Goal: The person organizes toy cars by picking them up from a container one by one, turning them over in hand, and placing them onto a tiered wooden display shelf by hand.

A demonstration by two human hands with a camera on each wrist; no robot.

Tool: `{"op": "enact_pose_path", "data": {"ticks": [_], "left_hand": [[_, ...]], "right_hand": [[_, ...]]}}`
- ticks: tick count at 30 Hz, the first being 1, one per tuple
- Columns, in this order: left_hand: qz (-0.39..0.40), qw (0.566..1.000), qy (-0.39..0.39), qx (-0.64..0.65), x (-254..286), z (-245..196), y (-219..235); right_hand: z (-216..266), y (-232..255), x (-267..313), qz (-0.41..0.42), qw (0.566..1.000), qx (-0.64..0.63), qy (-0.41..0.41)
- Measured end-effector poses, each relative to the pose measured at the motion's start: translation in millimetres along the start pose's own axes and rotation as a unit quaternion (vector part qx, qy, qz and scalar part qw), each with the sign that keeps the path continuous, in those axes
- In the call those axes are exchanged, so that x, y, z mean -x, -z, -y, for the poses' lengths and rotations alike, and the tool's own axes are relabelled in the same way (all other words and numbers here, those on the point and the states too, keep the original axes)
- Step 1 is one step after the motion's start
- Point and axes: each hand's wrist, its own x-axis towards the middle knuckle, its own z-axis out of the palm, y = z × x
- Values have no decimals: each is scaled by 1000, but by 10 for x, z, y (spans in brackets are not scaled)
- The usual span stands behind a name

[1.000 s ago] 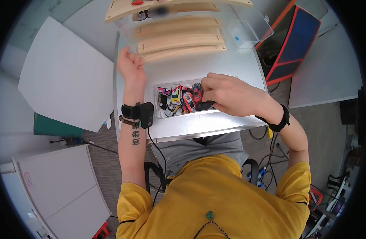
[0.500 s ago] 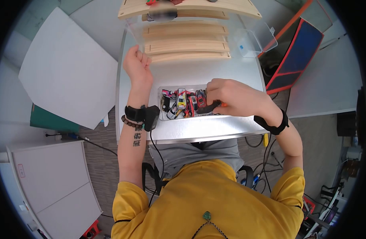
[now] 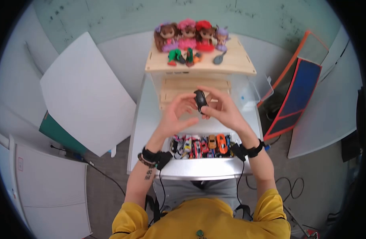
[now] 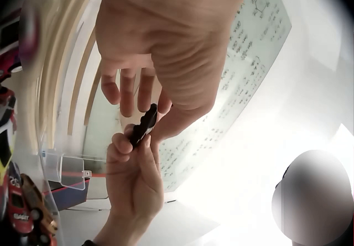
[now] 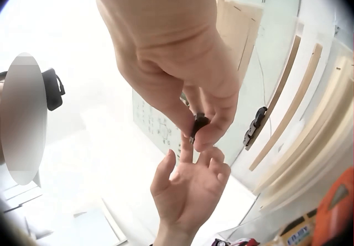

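Observation:
In the head view my right hand [image 3: 226, 111] pinches a small black toy car [image 3: 201, 101] between thumb and fingers, raised above the table. My left hand [image 3: 175, 115] faces it with fingers spread, its fingertips right at the car's left side. Seen from the left wrist, the black car [image 4: 145, 126] stands tilted between the two hands. From the right wrist, most of it is hidden by the right thumb and fingers. Below both hands, a clear tray [image 3: 203, 159] full of colourful toy cars lies near the table's front edge, with an orange car [image 3: 221, 144] among them.
Behind the hands stands a wooden shelf unit [image 3: 238, 59]. Several dolls [image 3: 187, 36], a green toy figure [image 3: 175, 55] and a grey object [image 3: 219, 58] sit on top. One dark toy car [image 5: 255, 127] rests on a shelf. A clear box [image 3: 262, 89] is at the right.
The right hand has risen from the tray with the black car. The left hand has come from the left towards it, its fingers spreading. The head view has tilted up, showing the dolls.

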Motion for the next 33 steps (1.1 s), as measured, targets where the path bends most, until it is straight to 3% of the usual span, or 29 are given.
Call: {"op": "enact_pose_path", "data": {"ticks": [10, 21, 33], "left_hand": [[-22, 999, 18, 20, -16, 36, -28], [-32, 999, 20, -24, 0, 49, -14], [-38, 999, 30, -21, -12, 2, -13]], "right_hand": [[171, 23, -5, -4, 999, 43, -13], [155, 70, -5, -12, 975, 222, 9], [160, 44, -43, -24, 974, 225, 16]]}}
